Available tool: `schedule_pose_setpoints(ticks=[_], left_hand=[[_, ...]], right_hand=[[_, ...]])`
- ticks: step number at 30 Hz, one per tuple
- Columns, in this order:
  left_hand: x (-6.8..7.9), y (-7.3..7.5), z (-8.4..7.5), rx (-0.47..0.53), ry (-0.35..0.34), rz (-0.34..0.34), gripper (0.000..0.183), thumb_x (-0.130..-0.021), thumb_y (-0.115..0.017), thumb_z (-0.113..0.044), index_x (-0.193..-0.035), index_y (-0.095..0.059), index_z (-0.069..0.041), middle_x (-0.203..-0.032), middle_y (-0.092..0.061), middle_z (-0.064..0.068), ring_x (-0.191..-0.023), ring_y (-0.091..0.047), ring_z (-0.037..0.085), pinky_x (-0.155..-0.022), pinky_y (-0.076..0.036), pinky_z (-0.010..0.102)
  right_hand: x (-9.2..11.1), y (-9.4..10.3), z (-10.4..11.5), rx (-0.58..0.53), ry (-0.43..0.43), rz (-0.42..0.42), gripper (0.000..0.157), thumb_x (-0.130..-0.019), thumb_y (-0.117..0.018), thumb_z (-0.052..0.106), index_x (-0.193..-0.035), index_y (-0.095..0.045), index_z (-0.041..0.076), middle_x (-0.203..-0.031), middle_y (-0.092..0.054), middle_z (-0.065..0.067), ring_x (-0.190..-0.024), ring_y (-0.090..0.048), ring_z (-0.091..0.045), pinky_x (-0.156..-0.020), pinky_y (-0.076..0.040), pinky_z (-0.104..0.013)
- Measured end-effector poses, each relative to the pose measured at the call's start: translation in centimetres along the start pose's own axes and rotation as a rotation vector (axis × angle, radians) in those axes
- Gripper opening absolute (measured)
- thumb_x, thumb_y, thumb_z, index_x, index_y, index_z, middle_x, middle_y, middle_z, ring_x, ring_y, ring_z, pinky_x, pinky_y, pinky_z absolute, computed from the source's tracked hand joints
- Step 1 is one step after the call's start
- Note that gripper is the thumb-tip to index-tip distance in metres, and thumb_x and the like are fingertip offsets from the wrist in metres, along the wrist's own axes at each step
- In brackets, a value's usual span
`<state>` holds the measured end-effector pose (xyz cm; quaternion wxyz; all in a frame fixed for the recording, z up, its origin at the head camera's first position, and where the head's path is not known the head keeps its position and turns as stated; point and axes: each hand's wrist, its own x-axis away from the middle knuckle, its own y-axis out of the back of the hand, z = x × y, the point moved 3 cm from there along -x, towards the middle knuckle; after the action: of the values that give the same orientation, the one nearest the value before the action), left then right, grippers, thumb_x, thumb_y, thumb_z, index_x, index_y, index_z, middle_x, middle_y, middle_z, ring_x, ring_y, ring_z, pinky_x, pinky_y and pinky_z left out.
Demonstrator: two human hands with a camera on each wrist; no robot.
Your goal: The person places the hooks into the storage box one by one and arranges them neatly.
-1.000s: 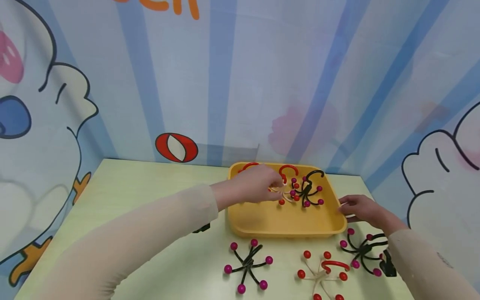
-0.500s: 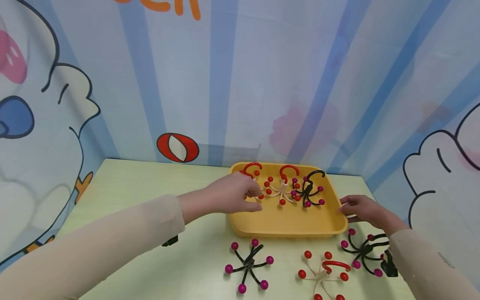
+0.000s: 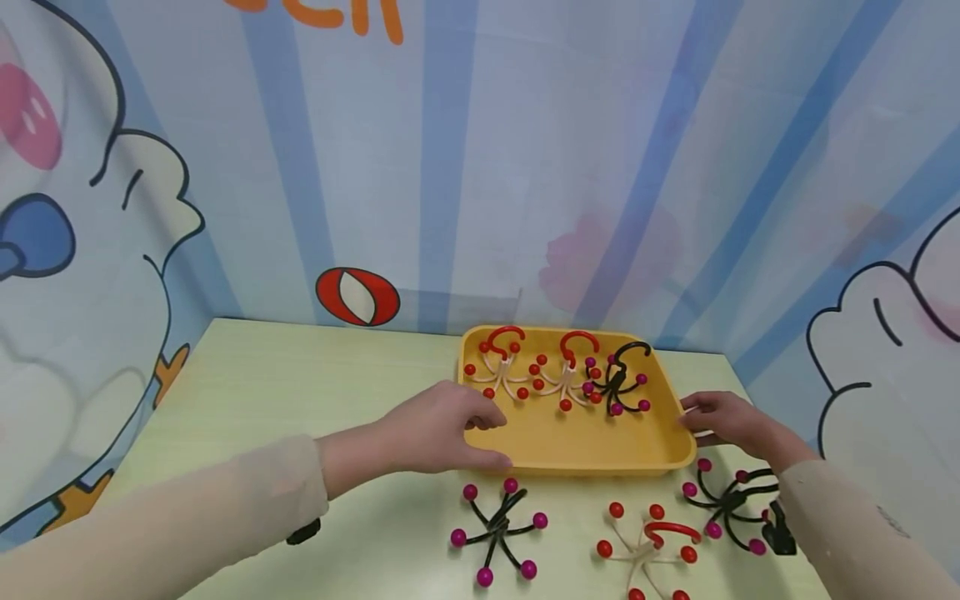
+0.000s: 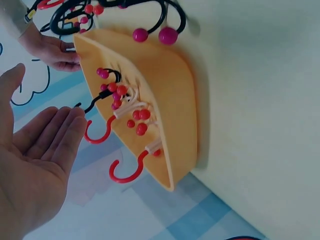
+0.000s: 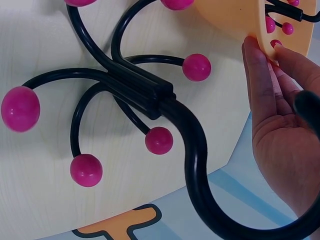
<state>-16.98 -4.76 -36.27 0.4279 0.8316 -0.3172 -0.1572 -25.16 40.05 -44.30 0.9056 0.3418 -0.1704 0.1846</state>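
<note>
My left hand (image 3: 442,425) holds nothing, with thumb and fingers apart, over the left front of a yellow plastic tray (image 3: 570,437). At the tray's right end, my right hand (image 3: 723,421) pinches the rim between thumb and fingers, as the right wrist view also shows. Three claw-shaped head massagers with ball tips and hooked handles lie in a row along the tray's back. The left one (image 3: 504,360) and the middle one (image 3: 569,368) are cream with red balls and red hooks. Black with magenta balls is the right one (image 3: 615,382).
In front of the tray lie a black massager (image 3: 497,527) and a cream one (image 3: 643,550). Another black massager (image 3: 731,500) sits near my right forearm, large in the right wrist view. A printed cloth backdrop (image 3: 480,167) rises behind the pale table (image 3: 315,367).
My left hand has drawn back left and toward me from the middle massager, uncovering the left one. My right hand has stayed on the tray's rim.
</note>
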Motion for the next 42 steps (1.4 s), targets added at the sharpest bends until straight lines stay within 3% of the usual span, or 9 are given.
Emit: schedule_pose_setpoints(ticks=[11, 19, 30, 34, 42], left_hand=[[1.6, -3.0, 0.2, 0.077, 0.058, -0.004, 0.063, -0.082, -0.091, -0.054, -0.129, -0.077, -0.014, -0.119, -0.077, -0.007, -0.11, -0.07, 0.012, -0.097, -0.059, 0.034], [2.5, -4.5, 0.4, 0.118, 0.099, -0.005, 0.065, -0.079, -0.091, -0.06, -0.129, -0.078, -0.02, -0.115, -0.074, -0.016, -0.105, -0.064, 0.003, -0.099, -0.058, 0.033], [3.0, -6.1, 1.2, 0.193, 0.045, -0.027, 0.046, -0.085, -0.092, -0.041, -0.124, -0.081, -0.018, -0.106, -0.075, -0.019, -0.096, -0.068, 0.009, -0.089, -0.059, 0.026], [3.2, -6.4, 1.5, 0.235, 0.018, -0.027, 0.034, -0.089, -0.09, -0.029, -0.12, -0.081, -0.018, -0.105, -0.075, -0.017, -0.093, -0.067, 0.002, -0.089, -0.061, 0.028], [3.2, -7.0, 1.7, 0.367, 0.0, -0.06, 0.02, -0.094, -0.084, -0.008, -0.113, -0.082, -0.013, -0.101, -0.079, -0.012, -0.087, -0.07, -0.005, -0.081, -0.059, 0.016]], right_hand=[[0.0, 0.1, 0.0, -0.003, 0.001, 0.0, 0.046, -0.109, -0.062, 0.011, -0.142, -0.049, -0.019, -0.122, -0.07, -0.024, -0.106, -0.074, -0.031, -0.092, -0.063, -0.049], [0.1, 0.0, 0.3, 0.01, 0.008, 0.006, 0.045, -0.109, -0.06, 0.01, -0.142, -0.049, -0.019, -0.127, -0.066, -0.028, -0.107, -0.073, -0.031, -0.093, -0.063, -0.049], [0.3, -0.1, 0.6, 0.011, 0.003, 0.014, 0.046, -0.109, -0.06, 0.01, -0.142, -0.048, -0.019, -0.128, -0.065, -0.029, -0.108, -0.072, -0.031, -0.094, -0.063, -0.05], [0.3, -0.1, 0.5, 0.013, 0.004, 0.016, 0.045, -0.11, -0.06, 0.01, -0.142, -0.048, -0.019, -0.128, -0.065, -0.029, -0.108, -0.072, -0.031, -0.094, -0.063, -0.05], [0.4, -0.1, 0.7, 0.02, 0.005, 0.014, 0.044, -0.11, -0.059, 0.009, -0.142, -0.048, -0.019, -0.129, -0.064, -0.03, -0.108, -0.072, -0.032, -0.095, -0.062, -0.051]])
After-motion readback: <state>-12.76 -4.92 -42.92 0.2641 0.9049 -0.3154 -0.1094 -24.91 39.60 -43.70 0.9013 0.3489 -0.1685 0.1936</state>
